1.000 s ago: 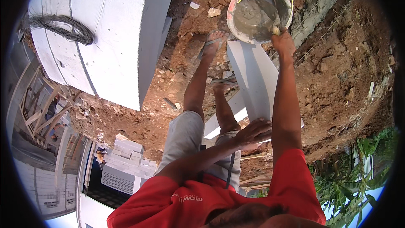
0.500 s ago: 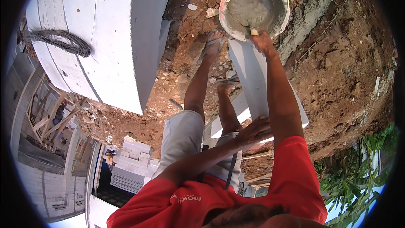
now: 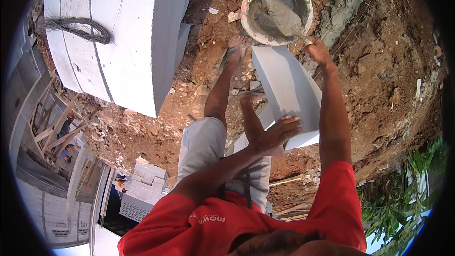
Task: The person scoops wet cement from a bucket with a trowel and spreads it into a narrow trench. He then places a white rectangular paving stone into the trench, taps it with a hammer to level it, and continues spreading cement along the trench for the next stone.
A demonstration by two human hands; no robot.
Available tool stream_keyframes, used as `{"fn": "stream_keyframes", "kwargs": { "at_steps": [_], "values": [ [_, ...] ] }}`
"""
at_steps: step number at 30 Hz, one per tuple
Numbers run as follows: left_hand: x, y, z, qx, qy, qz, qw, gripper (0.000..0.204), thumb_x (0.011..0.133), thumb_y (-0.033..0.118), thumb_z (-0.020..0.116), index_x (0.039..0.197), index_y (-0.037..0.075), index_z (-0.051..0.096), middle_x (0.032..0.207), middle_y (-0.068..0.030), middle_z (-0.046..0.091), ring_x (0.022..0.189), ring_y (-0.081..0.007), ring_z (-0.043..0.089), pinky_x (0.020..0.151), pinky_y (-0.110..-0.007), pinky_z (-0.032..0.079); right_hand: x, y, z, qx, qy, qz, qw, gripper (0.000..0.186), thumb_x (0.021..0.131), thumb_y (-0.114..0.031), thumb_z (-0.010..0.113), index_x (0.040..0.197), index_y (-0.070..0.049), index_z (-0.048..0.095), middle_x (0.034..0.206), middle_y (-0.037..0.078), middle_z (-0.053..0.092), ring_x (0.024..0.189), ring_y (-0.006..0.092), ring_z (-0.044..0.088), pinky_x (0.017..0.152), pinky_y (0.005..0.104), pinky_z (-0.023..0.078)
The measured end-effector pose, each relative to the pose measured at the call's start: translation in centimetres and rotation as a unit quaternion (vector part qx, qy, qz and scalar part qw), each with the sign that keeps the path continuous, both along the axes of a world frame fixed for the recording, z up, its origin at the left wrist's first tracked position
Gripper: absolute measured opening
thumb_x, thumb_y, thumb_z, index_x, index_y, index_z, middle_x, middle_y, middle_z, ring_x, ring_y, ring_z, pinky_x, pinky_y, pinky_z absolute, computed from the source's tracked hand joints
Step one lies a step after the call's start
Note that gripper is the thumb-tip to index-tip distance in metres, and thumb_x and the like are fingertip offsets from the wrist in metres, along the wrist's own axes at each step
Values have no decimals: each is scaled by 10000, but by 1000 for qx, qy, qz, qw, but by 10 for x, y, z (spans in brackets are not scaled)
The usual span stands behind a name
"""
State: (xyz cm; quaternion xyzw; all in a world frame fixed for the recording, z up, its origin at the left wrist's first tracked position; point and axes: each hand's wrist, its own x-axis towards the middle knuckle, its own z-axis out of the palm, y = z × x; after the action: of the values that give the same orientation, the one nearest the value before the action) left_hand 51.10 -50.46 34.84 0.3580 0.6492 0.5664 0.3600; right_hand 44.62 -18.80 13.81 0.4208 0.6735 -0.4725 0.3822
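Note:
My right hand is closed around the handle of a trowel at the rim of a bucket. Wet grey mortar lies heaped on the trowel's blade, which is over the mortar inside the bucket. Just below the bucket stands a long pale grey block, part in sun and part in shadow. On its near end lies my left hand, fingers stretched out over the surface; the underside of this hand is hidden.
Large white blocks stand at the upper left with a coil of wire on them. A strip of mortar and a taut string run along the reddish soil at right. Small stones lie near my feet.
My right hand has moved right and slightly down, bringing the trowel's loaded blade up out of the mortar. My left hand has shifted slightly left and up on the block.

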Motion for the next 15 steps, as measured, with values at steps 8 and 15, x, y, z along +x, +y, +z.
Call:
{"fn": "stream_keyframes", "kwargs": {
  "at_steps": [8, 15],
  "values": [
    [-48, 8, 9, -10, 9, 22, 1000, 1065, 679, 248, 947, 1530, 4, 355, 1570, -195, 453, 1508, -374, 403, 1304, -543, 246, 17, 19, 161, 41, 104, -68, 991, 256, 744, -115, 655, 973, -44, 745, 722, 14, 619, 686, 149, 563, 659, 313, 432],
    [-71, 11, 0, -74, 87, 28, 993, 1152, 637, 295, 966, 1560, 69, 316, 1559, -190, 439, 1503, -410, 387, 1281, -517, 303, 108, -5, 349, 82, 195, -146, 966, 317, 765, -114, 640, 1047, -34, 762, 823, 0, 637, 738, 107, 554, 655, 297, 417]
  ]
}}
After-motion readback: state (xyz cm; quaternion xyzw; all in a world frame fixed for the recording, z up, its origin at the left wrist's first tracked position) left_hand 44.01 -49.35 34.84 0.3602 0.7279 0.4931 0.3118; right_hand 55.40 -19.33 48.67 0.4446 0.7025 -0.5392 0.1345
